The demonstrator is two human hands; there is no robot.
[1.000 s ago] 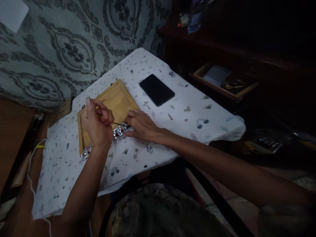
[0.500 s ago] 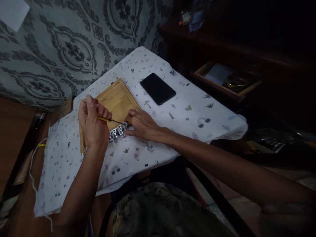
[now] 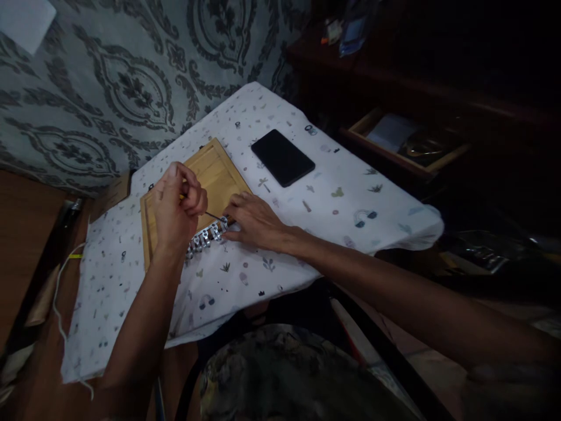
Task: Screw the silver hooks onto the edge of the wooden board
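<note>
My left hand (image 3: 176, 204) is closed in a fist around the yellow handle of a screwdriver (image 3: 214, 217). The shaft slants down to the right, its tip at the last of several silver metal clips (image 3: 204, 237). These sit in a row along the near edge of a shallow wooden board with a raised rim (image 3: 221, 169). At the right end of that row, my right hand (image 3: 253, 219) pinches the end metal clip against the board's corner between thumb and fingers. My left hand and forearm hide part of the board.
A black tablet or phone (image 3: 283, 158) lies beyond the board on the patterned white tablecloth (image 3: 315, 204). An open drawer (image 3: 403, 143) stands to the right of the table. A cardboard piece (image 3: 111, 196) and a white cord (image 3: 58, 316) are at the left. Wallpapered wall (image 3: 131, 88) rises behind.
My left hand has turned and shifted slightly right and up, wrapping more of the screwdriver's handle. My right hand keeps its place at the end clip.
</note>
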